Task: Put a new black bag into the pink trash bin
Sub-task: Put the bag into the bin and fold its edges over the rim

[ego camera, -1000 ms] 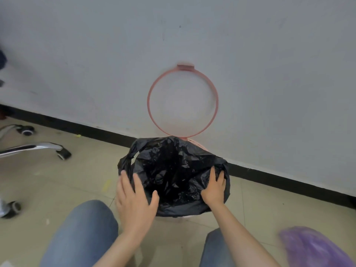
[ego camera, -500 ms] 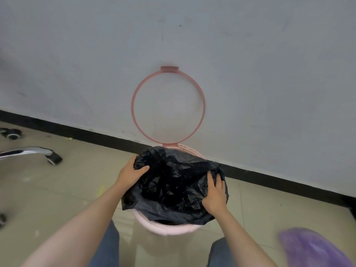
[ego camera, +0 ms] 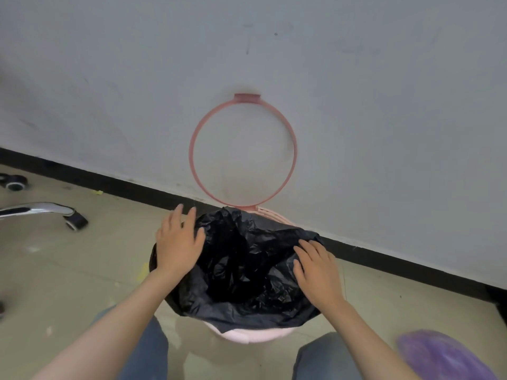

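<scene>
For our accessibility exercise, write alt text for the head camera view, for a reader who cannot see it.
Two bare hands, left hand and right hand, press flat on a black bag draped over the mouth of a pink trash bin on a tiled floor. Its pink ring stands raised against the grey wall behind.

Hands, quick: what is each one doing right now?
Left hand: open, flat on the black bag at the bin's left rim.
Right hand: open, fingers spread, pressing the bag's right side.
</scene>
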